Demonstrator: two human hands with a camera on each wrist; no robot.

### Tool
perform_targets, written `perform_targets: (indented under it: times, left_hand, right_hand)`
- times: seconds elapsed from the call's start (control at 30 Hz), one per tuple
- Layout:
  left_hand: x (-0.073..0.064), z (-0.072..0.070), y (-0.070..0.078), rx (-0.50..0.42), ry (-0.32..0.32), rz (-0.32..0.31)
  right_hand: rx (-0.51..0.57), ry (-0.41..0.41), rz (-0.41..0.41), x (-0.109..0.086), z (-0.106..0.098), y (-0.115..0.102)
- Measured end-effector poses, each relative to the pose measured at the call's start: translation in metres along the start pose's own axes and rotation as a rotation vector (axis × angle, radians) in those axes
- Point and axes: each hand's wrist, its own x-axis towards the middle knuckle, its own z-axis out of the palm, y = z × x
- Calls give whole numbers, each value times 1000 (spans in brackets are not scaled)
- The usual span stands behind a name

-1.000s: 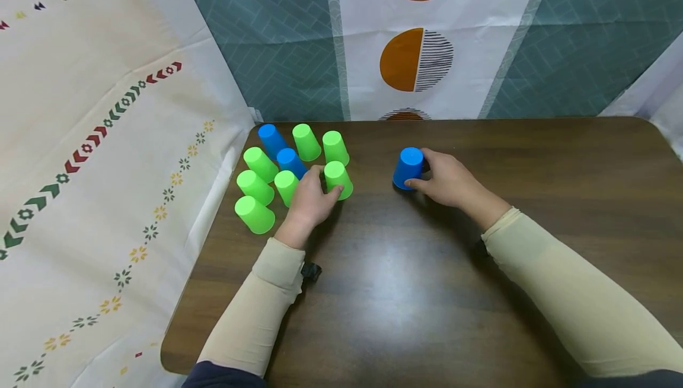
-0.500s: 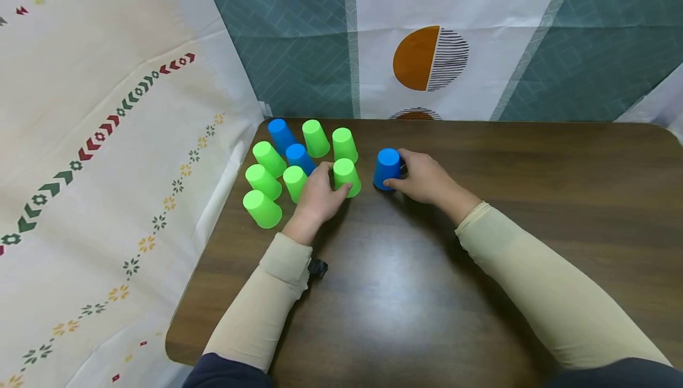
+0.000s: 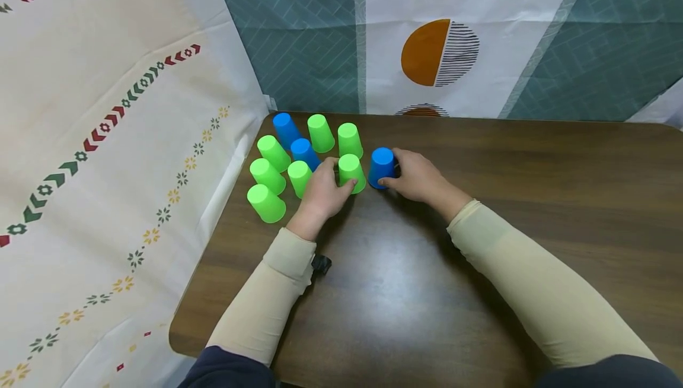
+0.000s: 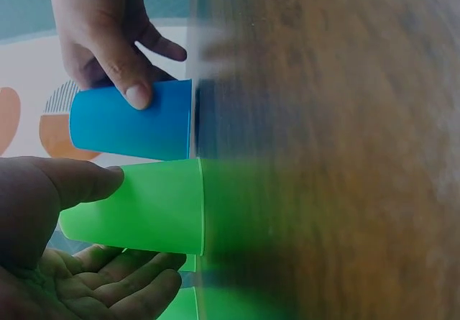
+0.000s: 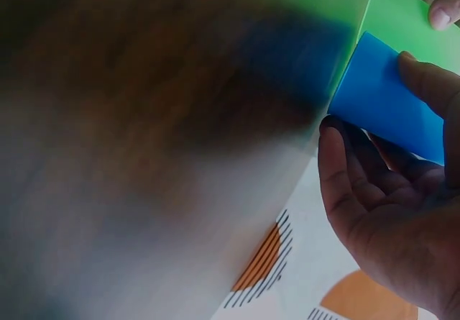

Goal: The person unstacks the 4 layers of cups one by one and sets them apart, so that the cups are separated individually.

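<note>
In the head view my left hand [image 3: 323, 193] holds an upside-down green cup [image 3: 351, 169] at the right edge of a cluster of cups. Its thumb presses one side and its fingers lie along the other, as the left wrist view shows. Just to the right, my right hand [image 3: 418, 179] grips an upside-down blue cup [image 3: 382, 166] between thumb and fingers. A narrow gap parts these two cups in the head view. Seen from the right wrist, the blue cup [image 5: 388, 97] overlaps the green cup [image 5: 410, 25] behind it.
Several more green cups [image 3: 266, 204] and two blue cups, one at the back [image 3: 287, 130], stand upside down left of and behind my left hand. The brown wooden table [image 3: 405, 293] ends at a back edge near patterned cloth [image 3: 309, 50]. A white cloth [image 3: 133, 156] hangs along the left.
My right hand has slid the blue cup leftward across the table, close to the green cup. My left hand stays at the green cup. The head view has shifted slightly.
</note>
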Motion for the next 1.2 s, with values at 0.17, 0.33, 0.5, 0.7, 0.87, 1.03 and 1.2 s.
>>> perform_targets:
  times: [0.17,0.33,0.5,0.7,0.87,1.03,1.2]
  left_hand:
    - [0,-1,2,-5,6,19]
    - [0,-1,4,2,4,26]
    - [1,-1,5,12,5,28]
    - [1,-1,4,10,7,24]
    - [0,-1,2,-4,7,14]
    - [-1,-1,1,-5,9,14]
    - [-2,1,0,1,5,7]
  right_hand:
    - [-7,-4,11,2,1,-2]
    - [-7,-19,17,3,0,-3]
    - [-14,-15,9,4,0,-3]
    - [-28,-21,2,5,1,-3]
    - [-22,-38,3,5,2,-3]
    - [-21,-42,1,5,4,-4]
    - [-25,-48,9,5,5,-3]
